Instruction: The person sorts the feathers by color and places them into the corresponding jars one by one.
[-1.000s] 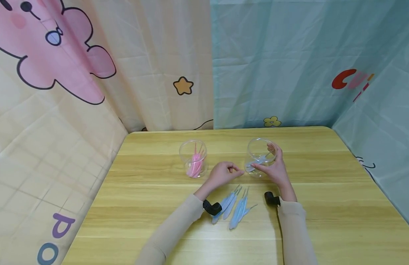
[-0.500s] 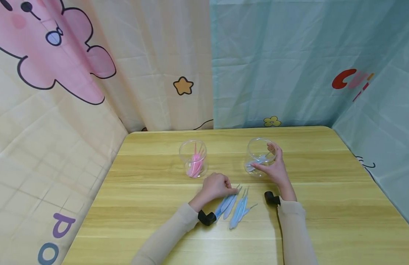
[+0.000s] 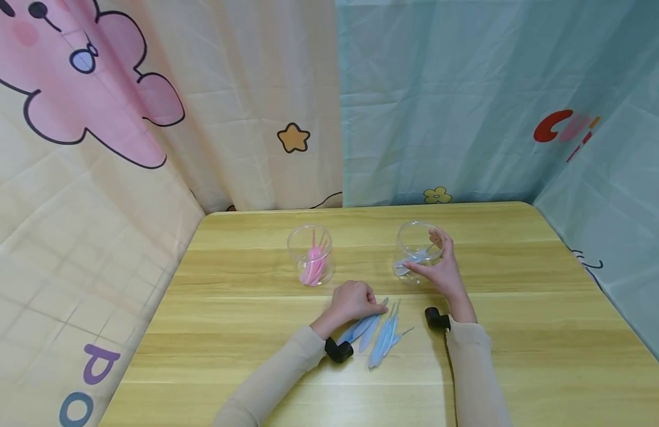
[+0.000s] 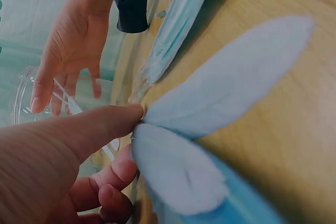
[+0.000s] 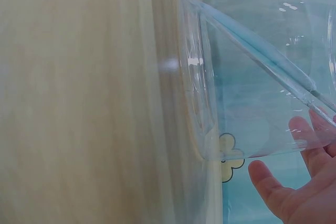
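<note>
My left hand (image 3: pixel 353 301) is over the loose pale blue feathers (image 3: pixel 384 341), pinching a feather at its quill end between thumb and fingers. In the left wrist view, one light feather (image 4: pixel 231 77) fans out from the thumb tip, and another feather (image 4: pixel 178 171) lies just below it. My right hand (image 3: pixel 444 270) holds a clear plastic cup (image 3: pixel 400 255) from its right side, thumb in front and fingers behind. Inside this cup a pale blue feather (image 5: pixel 257 43) leans diagonally, its quill toward the fingers.
A second clear cup (image 3: pixel 293 252) with pink feathers (image 3: pixel 314 268) stands to the left on the wooden table (image 3: pixel 244 261). Printed curtains (image 3: pixel 447 107) hang behind the table and at both sides. Each wrist carries a black camera (image 3: pixel 338 351).
My left hand has moved from beside the right cup, back toward me and slightly left, onto the loose blue feathers, and now pinches one. The right hand stays at the cup.
</note>
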{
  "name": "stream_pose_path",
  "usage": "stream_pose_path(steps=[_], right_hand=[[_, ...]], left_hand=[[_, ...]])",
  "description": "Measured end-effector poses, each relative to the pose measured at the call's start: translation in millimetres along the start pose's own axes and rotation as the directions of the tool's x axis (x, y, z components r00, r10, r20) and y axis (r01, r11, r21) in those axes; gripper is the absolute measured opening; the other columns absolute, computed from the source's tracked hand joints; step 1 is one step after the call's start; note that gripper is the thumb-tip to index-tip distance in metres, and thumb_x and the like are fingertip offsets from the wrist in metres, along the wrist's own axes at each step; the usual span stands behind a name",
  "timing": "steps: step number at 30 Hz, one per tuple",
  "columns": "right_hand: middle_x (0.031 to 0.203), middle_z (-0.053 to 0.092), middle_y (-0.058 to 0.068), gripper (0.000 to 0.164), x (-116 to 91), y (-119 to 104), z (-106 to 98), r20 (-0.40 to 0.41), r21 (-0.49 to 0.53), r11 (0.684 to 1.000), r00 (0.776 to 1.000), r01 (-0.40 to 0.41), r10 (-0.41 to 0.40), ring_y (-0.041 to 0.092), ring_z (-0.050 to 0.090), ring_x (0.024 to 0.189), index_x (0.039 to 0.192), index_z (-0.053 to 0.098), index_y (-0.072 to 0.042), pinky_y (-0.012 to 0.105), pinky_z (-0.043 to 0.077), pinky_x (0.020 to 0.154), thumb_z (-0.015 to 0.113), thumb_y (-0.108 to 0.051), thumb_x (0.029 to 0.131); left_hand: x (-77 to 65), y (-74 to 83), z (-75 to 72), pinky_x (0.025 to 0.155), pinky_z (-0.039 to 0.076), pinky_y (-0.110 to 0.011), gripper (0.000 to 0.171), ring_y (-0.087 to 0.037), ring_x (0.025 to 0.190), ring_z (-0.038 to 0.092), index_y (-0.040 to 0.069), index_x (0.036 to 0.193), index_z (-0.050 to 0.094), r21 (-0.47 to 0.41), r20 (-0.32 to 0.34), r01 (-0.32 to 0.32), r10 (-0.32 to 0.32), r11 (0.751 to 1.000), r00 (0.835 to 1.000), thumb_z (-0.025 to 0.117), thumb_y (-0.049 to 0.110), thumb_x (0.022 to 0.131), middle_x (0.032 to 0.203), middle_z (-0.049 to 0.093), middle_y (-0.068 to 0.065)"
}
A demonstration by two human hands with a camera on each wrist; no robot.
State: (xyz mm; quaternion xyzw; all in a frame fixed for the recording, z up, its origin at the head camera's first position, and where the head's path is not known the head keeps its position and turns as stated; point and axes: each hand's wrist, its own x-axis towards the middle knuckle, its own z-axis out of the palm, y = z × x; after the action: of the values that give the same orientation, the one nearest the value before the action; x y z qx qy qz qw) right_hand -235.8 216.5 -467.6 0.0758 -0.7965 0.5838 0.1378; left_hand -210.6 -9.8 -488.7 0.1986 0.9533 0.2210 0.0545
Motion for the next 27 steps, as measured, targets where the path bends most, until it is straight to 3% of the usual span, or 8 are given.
stream_pose_path(steps=[4,7,16,27], right_hand=[[0.146,0.029,0.017,0.105,7.3,23.5,-0.3,-0.011,-0.008,1.000,1.000,-0.005,0.004,0.035,0.024,0.134,0.147,0.018,-0.011,0.060,0.014,0.106,0.087,-0.011,0.067],[0.147,0.030,0.015,0.105,8.2,24.3,-0.7,-0.013,-0.021,1.000,1.000,-0.014,0.013,0.034,0.024,0.134,0.147,0.018,-0.011,0.059,0.014,0.107,0.087,-0.011,0.067],[0.144,0.028,0.028,0.099,-1.7,-11.3,-0.1,0.007,0.001,1.000,1.000,0.010,-0.010,0.044,0.022,0.132,0.143,0.017,0.003,0.063,0.012,0.105,0.083,0.000,0.069],[0.144,0.029,0.027,0.097,-4.4,-16.6,0.7,-0.006,-0.014,1.000,1.000,-0.005,0.005,0.043,0.023,0.132,0.143,0.020,0.002,0.062,0.013,0.105,0.082,0.001,0.069]], left_hand=[[0.4,1.1,-2.3,0.048,0.037,-0.023,0.032,-0.004,0.056,0.047,0.026,0.058,0.062,-0.001,0.012,0.004,-0.004,1.000,1.000,0.074,0.050,0.075,0.055,0.051,0.016],[0.4,1.2,-3.4,0.049,0.037,-0.024,0.032,-0.005,0.056,0.047,0.025,0.058,0.063,-0.022,0.029,0.012,-0.011,1.000,1.000,0.074,0.049,0.076,0.056,0.052,0.016],[2.2,-5.0,-3.0,0.049,0.036,-0.023,0.029,-0.004,0.054,0.047,0.026,0.063,0.065,-0.131,0.079,0.022,-0.012,0.991,0.997,0.073,0.050,0.077,0.056,0.053,0.015],[3.4,-5.4,-12.4,0.047,0.034,-0.022,0.027,-0.006,0.053,0.045,0.021,0.069,0.068,-0.287,0.106,0.034,-0.003,0.957,0.994,0.072,0.045,0.081,0.059,0.054,0.011]])
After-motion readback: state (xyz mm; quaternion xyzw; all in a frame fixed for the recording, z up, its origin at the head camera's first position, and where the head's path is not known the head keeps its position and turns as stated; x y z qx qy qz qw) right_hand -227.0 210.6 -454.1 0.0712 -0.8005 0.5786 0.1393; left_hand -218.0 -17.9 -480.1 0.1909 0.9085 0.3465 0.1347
